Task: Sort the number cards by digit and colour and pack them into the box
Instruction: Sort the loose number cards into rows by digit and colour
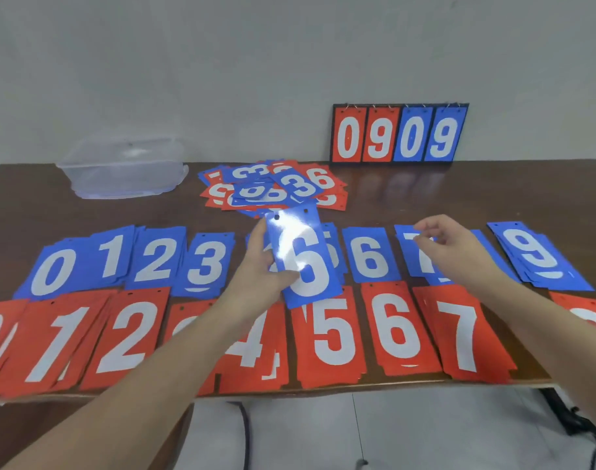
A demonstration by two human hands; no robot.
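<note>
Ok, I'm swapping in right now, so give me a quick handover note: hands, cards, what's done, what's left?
Left hand holds a blue 6 card above the blue row.
Right hand hovers over the blue 7 pile, fingers loosely curled, holding nothing.
Done: blue piles in the far row, red piles nearest.
Left: place the 6 on the blue 6 pile, sort the mixed heap, pack everything into the clear box.
</note>
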